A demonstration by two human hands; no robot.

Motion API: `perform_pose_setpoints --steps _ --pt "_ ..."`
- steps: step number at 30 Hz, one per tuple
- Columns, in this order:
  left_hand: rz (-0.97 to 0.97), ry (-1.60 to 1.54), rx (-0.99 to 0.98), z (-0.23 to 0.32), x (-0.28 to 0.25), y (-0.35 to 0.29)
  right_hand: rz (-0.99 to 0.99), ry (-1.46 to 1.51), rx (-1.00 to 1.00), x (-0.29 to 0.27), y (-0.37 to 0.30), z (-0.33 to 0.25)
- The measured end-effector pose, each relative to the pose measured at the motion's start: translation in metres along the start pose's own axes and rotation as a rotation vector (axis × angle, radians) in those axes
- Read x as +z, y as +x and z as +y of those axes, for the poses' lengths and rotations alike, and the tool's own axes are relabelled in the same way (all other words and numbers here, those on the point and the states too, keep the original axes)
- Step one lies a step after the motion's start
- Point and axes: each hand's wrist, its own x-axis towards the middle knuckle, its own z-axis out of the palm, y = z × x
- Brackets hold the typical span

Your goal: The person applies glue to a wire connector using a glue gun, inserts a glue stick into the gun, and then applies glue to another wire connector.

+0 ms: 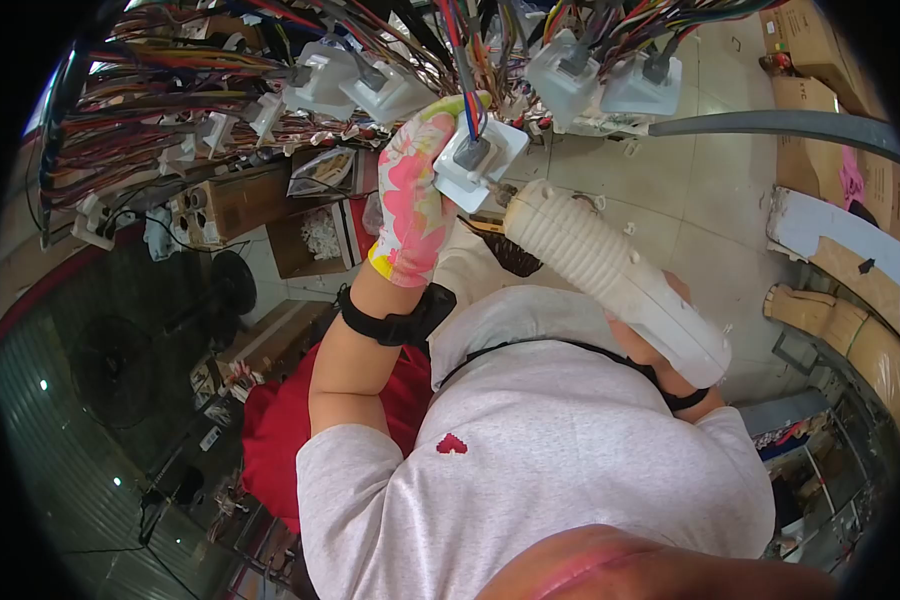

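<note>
From where I stand, the wearer's left hand (417, 190), in a pink floral glove, is raised toward a mass of coloured wires (220, 85) and closed on the white square plate (507, 152). The plate lies just to the right of the palm, its left edge against the glove, tilted so that one corner points down. The yellowish fingertips reach past its top, near the red and blue leads (467, 75) that run up from it; the thumb is hard to make out. A grey connector (473, 153) sits in the middle of the plate.

The right hand (634, 343) is wrapped around a white ribbed tool (570, 240), though most of the fingers are hidden behind its body. The tool slants up and leftward, so the plate lies beyond its far end, well apart from the right hand itself. Its dark tip (503, 192) is right at the plate's lower right side; I can't tell whether they touch.

More white plates hang from the wires on either side: two to the left (390, 95), up by the gloved fingertips, and two to the right (642, 88), well apart from both hands. A dark grey hose (780, 123) arcs in from the right, above the tiled floor (660, 195) and near some cardboard boxes (808, 135).
</note>
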Motion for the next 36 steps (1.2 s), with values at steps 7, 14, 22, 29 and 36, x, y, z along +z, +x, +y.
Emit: perform_pose_setpoints --steps 7,14,22,29,36 --pt "0.006 -0.022 0.035 0.003 0.006 -0.004 0.061 0.015 -0.020 0.001 0.001 -0.001" --pt "0.041 0.148 0.019 0.005 0.006 -0.007 0.131 -0.192 -0.125 0.007 -0.008 0.009" --pt "-0.005 0.011 0.061 0.007 0.009 -0.007 0.018 -0.001 0.000 -0.002 0.003 -0.005" --pt "0.008 0.034 0.045 0.004 0.005 -0.003 0.036 -0.020 0.017 -0.002 0.003 -0.006" --pt "0.023 0.132 0.098 0.005 0.008 -0.007 -0.031 -0.040 0.038 -0.003 0.001 -0.003"
